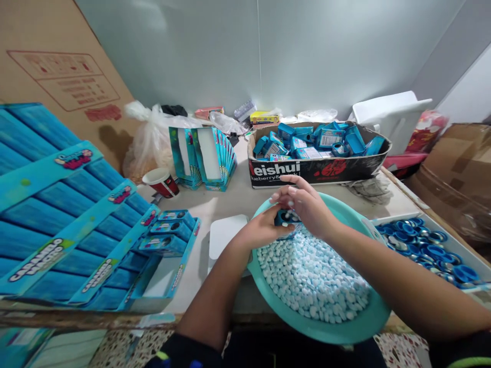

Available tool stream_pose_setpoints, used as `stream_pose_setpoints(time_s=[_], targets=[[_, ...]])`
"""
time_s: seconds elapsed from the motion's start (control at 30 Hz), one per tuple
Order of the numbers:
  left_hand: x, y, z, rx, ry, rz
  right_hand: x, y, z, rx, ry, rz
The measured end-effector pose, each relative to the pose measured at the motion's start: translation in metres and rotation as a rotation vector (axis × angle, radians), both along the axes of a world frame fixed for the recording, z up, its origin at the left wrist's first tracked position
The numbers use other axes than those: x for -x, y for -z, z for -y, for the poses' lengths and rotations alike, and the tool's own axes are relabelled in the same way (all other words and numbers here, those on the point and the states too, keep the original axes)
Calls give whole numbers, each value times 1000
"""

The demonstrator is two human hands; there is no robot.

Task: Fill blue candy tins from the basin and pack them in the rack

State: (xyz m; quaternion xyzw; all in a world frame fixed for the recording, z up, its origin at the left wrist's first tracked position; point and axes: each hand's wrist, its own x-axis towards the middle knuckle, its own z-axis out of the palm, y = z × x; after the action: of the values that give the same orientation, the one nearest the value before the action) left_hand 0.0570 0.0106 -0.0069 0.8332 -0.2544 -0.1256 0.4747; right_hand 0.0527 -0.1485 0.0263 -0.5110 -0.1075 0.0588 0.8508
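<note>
A teal basin (326,332) full of small pale-blue and white candies (314,276) stands at the table's front edge. Over its back left part, my left hand (264,225) is wrapped round a small blue box (283,219) with a round dark opening facing up. My right hand (303,204) is just above that box, fingers bent together, with a few pale candies at the fingertips and over the opening. Part of the box is hidden by my fingers.
Behind the basin sits a black carton (318,173) of blue boxes. Blue lids fill a white tray (475,286) at right. Display trays (95,225) of blue boxes are stacked left, near a paper cup (163,183), folded cartons (215,158) and a white lid-like piece (227,236).
</note>
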Motion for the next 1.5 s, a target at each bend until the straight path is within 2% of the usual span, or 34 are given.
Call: stream_pose_setpoints(time_s=[0.1,0.2,0.43,0.7,0.8,0.87,1.0,1.07,1.3,1.5], targets=[[-1,2,0,5,-19,1,0,2,0,14,-16,-2],[-2,3,0,-2,-34,-23,1,3,0,115,-10,67],[-1,-4,-1,-16,-40,-114,4,-5,7,373,124,281],[-2,-4,0,-47,-50,-143,-9,-8,22,585,241,380],[-3,-4,1,29,-67,-176,-12,-7,26,759,297,482],[-3,-4,3,92,-135,-182,-13,-7,29,928,300,518],[2,-5,9,170,-318,-120,-13,-1,36,1235,199,565],[6,-5,11,180,-342,-109,-14,6,40,1316,155,614],[11,0,10,67,-241,-150,-27,36,52,1361,162,764],[12,1,8,40,-160,-128,-19,33,44,1255,64,730]])
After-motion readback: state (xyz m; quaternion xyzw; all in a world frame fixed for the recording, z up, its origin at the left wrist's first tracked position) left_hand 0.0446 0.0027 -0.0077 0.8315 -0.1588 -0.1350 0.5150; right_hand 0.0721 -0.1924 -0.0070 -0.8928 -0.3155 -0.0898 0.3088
